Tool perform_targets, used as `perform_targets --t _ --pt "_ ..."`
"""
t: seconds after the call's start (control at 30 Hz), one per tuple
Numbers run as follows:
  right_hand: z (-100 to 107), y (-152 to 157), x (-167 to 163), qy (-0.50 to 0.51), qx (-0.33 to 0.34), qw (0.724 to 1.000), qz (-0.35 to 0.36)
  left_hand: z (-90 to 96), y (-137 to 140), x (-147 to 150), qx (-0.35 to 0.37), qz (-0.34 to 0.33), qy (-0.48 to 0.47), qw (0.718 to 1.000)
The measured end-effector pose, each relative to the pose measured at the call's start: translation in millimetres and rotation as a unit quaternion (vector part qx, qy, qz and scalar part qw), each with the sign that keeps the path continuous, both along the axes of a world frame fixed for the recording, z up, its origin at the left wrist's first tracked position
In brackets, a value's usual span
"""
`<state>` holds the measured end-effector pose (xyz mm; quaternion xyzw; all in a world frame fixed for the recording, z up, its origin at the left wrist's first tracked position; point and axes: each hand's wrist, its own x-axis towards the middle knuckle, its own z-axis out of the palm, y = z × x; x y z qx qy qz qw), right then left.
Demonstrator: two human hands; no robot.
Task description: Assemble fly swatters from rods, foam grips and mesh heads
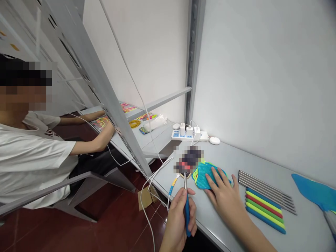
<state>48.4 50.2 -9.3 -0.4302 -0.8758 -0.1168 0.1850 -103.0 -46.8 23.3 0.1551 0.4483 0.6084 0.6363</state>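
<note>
My left hand (176,215) is closed around the blue grip of a fly swatter handle (187,217), whose thin metal rod points up and away from me. The rod's tip ends at a pixelated dark object on the table. Fingers spread, my right hand (227,196) rests flat on a small pile of blue and yellow-green mesh fly swatter heads (203,177). Right of that hand lie several bare metal rods (266,191) side by side. Below them is a row of blue, yellow, red and green handle grips (265,211).
A blue swatter head (311,190) lies at the table's right. A power strip (203,135) with chargers sits at the back, and white cables (154,175) hang over the left edge. Beyond a grey metal post (102,87), a seated person (39,150) reaches over another table.
</note>
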Motion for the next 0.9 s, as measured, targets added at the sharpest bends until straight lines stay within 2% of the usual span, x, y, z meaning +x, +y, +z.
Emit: perform_targets --t 0.2,0.33,0.57,0.63,0.73,0.8,0.83,0.9 --pt "13.2 -1.5 23.2 0.052 0.006 0.997 0.062 -1.4 -1.0 3.3 -0.009 -0.021 -0.017 1.000" --pt "15.1 -0.5 33.2 0.105 0.028 0.992 0.066 -2.8 -2.3 1.7 -0.004 -0.060 -0.020 0.998" --pt "31.7 -0.9 38.4 0.234 0.058 0.969 0.054 -0.6 -0.9 2.5 -0.001 -0.054 0.043 0.998" --pt "37.9 -1.9 46.5 0.337 0.051 0.939 0.046 -2.0 1.0 2.7 0.000 -0.058 0.049 0.997" --pt "45.3 -4.3 63.9 0.514 0.037 0.857 -0.002 1.0 13.9 11.2 0.013 -0.065 0.042 0.997" --pt "50.2 -4.9 79.0 0.588 0.050 0.805 -0.059 11.9 32.7 27.3 0.040 -0.090 0.038 0.994" --pt "53.5 -4.2 88.2 0.614 0.059 0.783 -0.087 20.3 45.0 38.9 0.062 -0.119 0.038 0.990" --pt "62.0 -0.4 110.8 0.670 0.054 0.730 -0.125 40.5 74.0 67.4 0.110 -0.231 0.038 0.966"
